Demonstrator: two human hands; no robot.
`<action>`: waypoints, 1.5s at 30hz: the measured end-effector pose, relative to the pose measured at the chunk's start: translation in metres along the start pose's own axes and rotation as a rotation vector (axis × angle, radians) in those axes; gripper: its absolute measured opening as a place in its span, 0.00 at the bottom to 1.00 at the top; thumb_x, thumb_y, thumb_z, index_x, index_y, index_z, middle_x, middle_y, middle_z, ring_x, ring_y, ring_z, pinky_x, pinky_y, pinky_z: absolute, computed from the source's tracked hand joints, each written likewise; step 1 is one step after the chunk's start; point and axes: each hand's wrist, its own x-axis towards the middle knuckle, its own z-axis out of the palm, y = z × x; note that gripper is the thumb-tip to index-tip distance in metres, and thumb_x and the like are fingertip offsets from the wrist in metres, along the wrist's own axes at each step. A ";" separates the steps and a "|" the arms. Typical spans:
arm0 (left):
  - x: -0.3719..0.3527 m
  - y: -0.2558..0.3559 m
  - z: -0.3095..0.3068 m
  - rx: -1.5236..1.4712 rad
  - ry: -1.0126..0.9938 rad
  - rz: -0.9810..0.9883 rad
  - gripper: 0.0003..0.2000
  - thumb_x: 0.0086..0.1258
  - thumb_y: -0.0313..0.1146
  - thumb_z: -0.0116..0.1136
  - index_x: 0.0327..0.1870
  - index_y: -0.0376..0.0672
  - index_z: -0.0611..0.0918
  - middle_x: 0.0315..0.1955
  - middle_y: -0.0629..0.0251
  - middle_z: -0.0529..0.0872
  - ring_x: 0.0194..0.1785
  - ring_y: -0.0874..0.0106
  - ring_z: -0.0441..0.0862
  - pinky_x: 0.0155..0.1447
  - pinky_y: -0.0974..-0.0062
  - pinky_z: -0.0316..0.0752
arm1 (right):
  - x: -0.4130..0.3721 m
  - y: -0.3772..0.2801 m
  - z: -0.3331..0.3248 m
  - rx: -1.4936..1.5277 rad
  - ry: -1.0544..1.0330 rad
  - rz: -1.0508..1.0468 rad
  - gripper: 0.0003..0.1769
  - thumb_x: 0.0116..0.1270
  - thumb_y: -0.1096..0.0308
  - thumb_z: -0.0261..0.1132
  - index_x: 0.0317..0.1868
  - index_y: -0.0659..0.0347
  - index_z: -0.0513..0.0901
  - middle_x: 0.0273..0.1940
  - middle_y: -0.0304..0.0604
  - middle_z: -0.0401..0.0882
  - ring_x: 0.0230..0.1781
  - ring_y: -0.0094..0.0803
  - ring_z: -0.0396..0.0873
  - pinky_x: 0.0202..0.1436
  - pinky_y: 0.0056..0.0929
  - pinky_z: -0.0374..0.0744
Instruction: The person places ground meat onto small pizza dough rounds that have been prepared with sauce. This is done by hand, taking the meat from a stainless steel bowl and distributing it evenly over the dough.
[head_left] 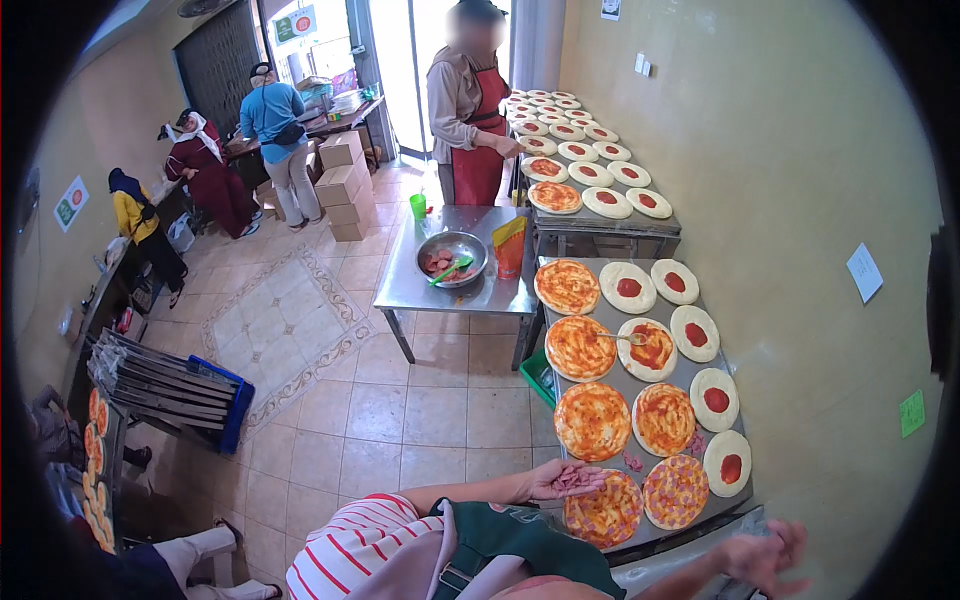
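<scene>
My left hand (560, 484) is palm up and cupped around a heap of chopped pink meat (580, 480). It hovers at the edge of a sauced pizza base (603, 508) with some pink bits on it. Beside that base lies a pizza (676, 493) thickly strewn with pink and yellow pieces. Out to the right of the table edge, my right hand (765, 556) is raised with its fingers apart, slightly blurred, nothing seen in it. Small piles of pink bits (697, 441) lie between the bases. A spoon (625, 338) rests on a partly sauced base (648, 352).
More dough rounds with sauce dots (714, 400) line the wall side. A steel side table (400, 285) bears a metal bowl (452, 240) with a green spoon. A co-worker in a red apron (478, 150) stands at the far table. Cardboard boxes (343, 185) and other people are further back.
</scene>
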 end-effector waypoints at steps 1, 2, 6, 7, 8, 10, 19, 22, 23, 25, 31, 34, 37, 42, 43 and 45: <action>0.000 0.000 0.001 0.004 -0.016 -0.010 0.20 0.75 0.36 0.37 0.60 0.29 0.67 0.58 0.49 0.72 0.61 0.62 0.72 0.66 0.66 0.68 | -0.006 -0.022 0.041 -0.433 -0.259 -0.064 0.32 0.71 0.70 0.49 0.69 0.58 0.41 0.46 0.57 0.71 0.31 0.31 0.71 0.34 0.25 0.74; 0.000 -0.001 0.000 0.004 -0.011 -0.012 0.20 0.75 0.36 0.37 0.60 0.29 0.67 0.58 0.49 0.72 0.61 0.62 0.72 0.66 0.66 0.68 | -0.009 -0.022 0.045 -0.436 -0.257 -0.061 0.32 0.71 0.70 0.49 0.69 0.58 0.41 0.46 0.57 0.71 0.31 0.31 0.71 0.34 0.25 0.74; 0.000 -0.004 -0.002 -0.007 0.012 -0.034 0.21 0.75 0.36 0.37 0.61 0.30 0.65 0.58 0.49 0.71 0.61 0.63 0.72 0.66 0.66 0.68 | -0.015 -0.020 0.053 -0.227 -0.374 0.023 0.35 0.68 0.76 0.49 0.69 0.58 0.40 0.46 0.58 0.70 0.28 0.28 0.68 0.32 0.23 0.72; 0.000 -0.004 -0.001 -0.007 0.017 -0.034 0.21 0.75 0.36 0.37 0.62 0.30 0.64 0.59 0.50 0.71 0.61 0.63 0.72 0.66 0.66 0.68 | -0.015 -0.019 0.055 -0.195 -0.378 0.041 0.35 0.67 0.77 0.49 0.69 0.58 0.40 0.47 0.58 0.69 0.28 0.28 0.68 0.32 0.22 0.72; 0.000 -0.004 0.000 -0.008 0.014 -0.033 0.21 0.75 0.36 0.37 0.62 0.30 0.64 0.59 0.50 0.71 0.61 0.63 0.72 0.66 0.66 0.68 | -0.013 -0.020 0.056 -0.192 -0.379 0.038 0.35 0.67 0.77 0.49 0.69 0.58 0.40 0.47 0.58 0.69 0.28 0.28 0.68 0.32 0.22 0.72; 0.000 -0.004 0.001 -0.021 0.024 -0.033 0.22 0.75 0.37 0.36 0.63 0.30 0.63 0.60 0.50 0.70 0.62 0.63 0.71 0.66 0.66 0.68 | -0.007 -0.022 0.057 -0.312 -0.360 -0.032 0.35 0.67 0.76 0.50 0.69 0.56 0.40 0.45 0.58 0.70 0.29 0.29 0.68 0.31 0.23 0.72; 0.001 -0.003 -0.005 -0.064 -0.039 -0.056 0.22 0.76 0.35 0.34 0.65 0.30 0.60 0.62 0.47 0.65 0.65 0.60 0.66 0.68 0.66 0.64 | -0.001 -0.008 0.023 0.251 -0.091 -0.096 0.34 0.68 0.48 0.49 0.71 0.44 0.49 0.45 0.42 0.67 0.42 0.35 0.70 0.41 0.31 0.74; 0.001 -0.005 -0.001 -0.030 0.001 -0.044 0.21 0.75 0.36 0.36 0.62 0.30 0.64 0.59 0.49 0.70 0.62 0.62 0.71 0.66 0.65 0.67 | 0.001 -0.022 0.049 -0.190 -0.232 -0.077 0.37 0.66 0.55 0.51 0.71 0.46 0.44 0.44 0.50 0.69 0.35 0.33 0.68 0.36 0.28 0.73; 0.002 -0.005 -0.002 -0.032 0.001 -0.046 0.21 0.75 0.36 0.36 0.62 0.30 0.64 0.59 0.49 0.70 0.62 0.62 0.71 0.66 0.65 0.67 | 0.003 -0.022 0.051 -0.269 -0.246 -0.048 0.35 0.67 0.74 0.51 0.70 0.49 0.43 0.43 0.58 0.72 0.27 0.31 0.68 0.30 0.26 0.72; 0.003 -0.007 -0.004 0.000 0.042 -0.021 0.21 0.75 0.36 0.37 0.62 0.30 0.65 0.58 0.48 0.71 0.61 0.62 0.71 0.66 0.66 0.68 | 0.005 -0.025 0.056 -0.270 -0.254 -0.047 0.35 0.67 0.74 0.51 0.69 0.50 0.43 0.43 0.58 0.72 0.26 0.31 0.68 0.30 0.27 0.72; -0.027 -0.086 -0.050 -0.216 0.092 -0.051 0.19 0.75 0.35 0.37 0.60 0.31 0.67 0.58 0.49 0.72 0.61 0.63 0.71 0.66 0.66 0.68 | 0.003 -0.031 0.052 -0.234 -0.282 -0.002 0.34 0.67 0.73 0.52 0.69 0.51 0.45 0.43 0.57 0.72 0.25 0.30 0.67 0.30 0.28 0.71; 0.013 -0.010 -0.010 -0.073 -0.006 -0.030 0.19 0.75 0.34 0.36 0.59 0.31 0.68 0.57 0.49 0.72 0.61 0.63 0.71 0.67 0.65 0.67 | -0.004 -0.020 0.061 -0.229 -0.188 -0.053 0.34 0.68 0.70 0.51 0.69 0.55 0.43 0.41 0.54 0.71 0.25 0.29 0.67 0.31 0.27 0.71; 0.006 -0.008 -0.004 -0.003 0.020 -0.044 0.19 0.75 0.34 0.36 0.59 0.30 0.67 0.58 0.49 0.72 0.61 0.62 0.72 0.66 0.65 0.67 | -0.024 -0.021 0.057 -0.288 -0.347 0.139 0.34 0.68 0.69 0.50 0.68 0.66 0.42 0.39 0.51 0.70 0.25 0.25 0.66 0.33 0.24 0.71; 0.008 -0.012 -0.007 0.006 0.018 -0.042 0.20 0.75 0.36 0.37 0.59 0.29 0.67 0.60 0.49 0.70 0.62 0.62 0.71 0.66 0.67 0.68 | -0.092 -0.033 0.054 -0.158 -0.701 0.411 0.29 0.64 0.77 0.53 0.64 0.70 0.53 0.42 0.49 0.71 0.31 0.25 0.70 0.34 0.21 0.72; 0.008 -0.012 -0.005 0.010 0.016 -0.044 0.20 0.75 0.36 0.37 0.59 0.29 0.67 0.60 0.49 0.70 0.62 0.62 0.71 0.66 0.67 0.68 | -0.105 -0.031 0.049 -0.190 -0.879 0.335 0.26 0.63 0.77 0.54 0.61 0.71 0.59 0.42 0.48 0.71 0.34 0.25 0.71 0.34 0.21 0.72; 0.006 -0.011 -0.002 0.010 -0.004 -0.067 0.19 0.75 0.36 0.38 0.59 0.30 0.68 0.58 0.50 0.72 0.60 0.62 0.72 0.65 0.67 0.69 | -0.140 -0.039 0.040 -0.014 -1.048 0.935 0.18 0.61 0.77 0.60 0.53 0.67 0.71 0.40 0.46 0.73 0.37 0.29 0.73 0.37 0.27 0.74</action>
